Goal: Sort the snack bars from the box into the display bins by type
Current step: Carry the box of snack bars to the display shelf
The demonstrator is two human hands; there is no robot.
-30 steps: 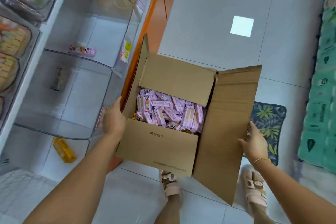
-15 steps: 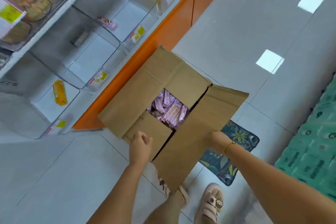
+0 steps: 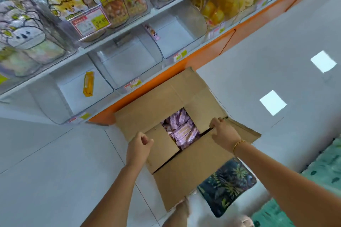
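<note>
A brown cardboard box (image 3: 186,169) stands on the floor below the shelf, its flaps half open. Through the gap I see several pink-wrapped snack bars (image 3: 181,131). My left hand (image 3: 139,146) is closed at the edge of the box's left flap. My right hand (image 3: 224,135) grips the edge of the right flap. Clear display bins sit on the lowest shelf: the left bin (image 3: 55,103) holds one yellow bar (image 3: 88,84), the middle bin (image 3: 129,64) one dark bar (image 3: 122,39), and the right bin (image 3: 177,42) one pink bar (image 3: 153,32).
The upper shelf carries bins full of packaged snacks (image 3: 114,0), with price tags on their fronts. An orange base panel (image 3: 230,40) runs under the shelf. A dark leaf-print mat (image 3: 227,188) lies right of the box. Green packs (image 3: 324,169) stand at the far right.
The view has tilted up toward the shelves. The box has come down to the floor near the shelf base. My right hand has shifted from the box's side to the right flap's edge.
</note>
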